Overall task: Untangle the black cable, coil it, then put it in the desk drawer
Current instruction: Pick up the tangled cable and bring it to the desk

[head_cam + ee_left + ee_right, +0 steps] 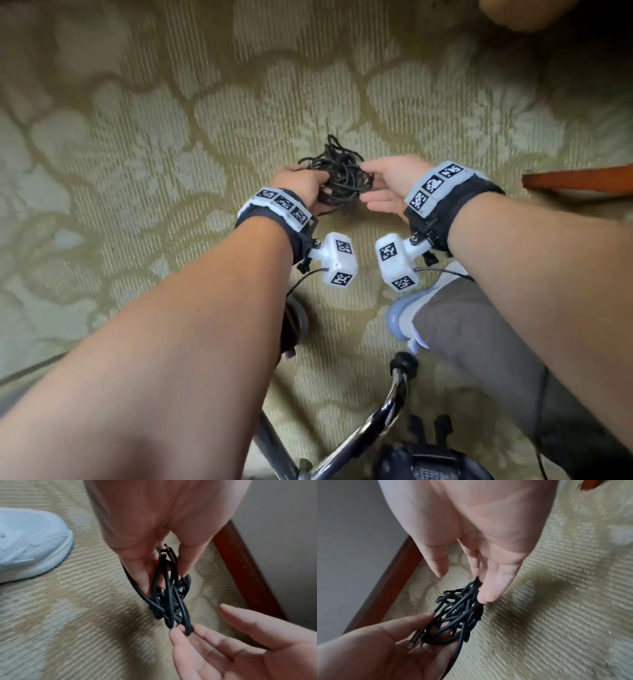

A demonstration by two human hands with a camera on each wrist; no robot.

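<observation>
The black cable [337,174] is a tangled bundle held between both hands above the patterned carpet [154,137]. My left hand [317,183] grips the bundle's left side; in the left wrist view its thumb and fingers [142,568] close round the cable [171,595], and a connector end shows by the thumb. My right hand [368,185] is at the bundle's right side. Two of its fingers [178,637] pinch one strand, with the thumb held apart. In the right wrist view the strand [477,584] runs up between those fingers. No desk drawer is in view.
A white shoe [30,545] and a grey trouser leg [479,342] are just right of the hands. A wooden baseboard [240,555] runs along a pale wall behind the cable. A chair base with a caster [404,363] lies near the bottom of the head view.
</observation>
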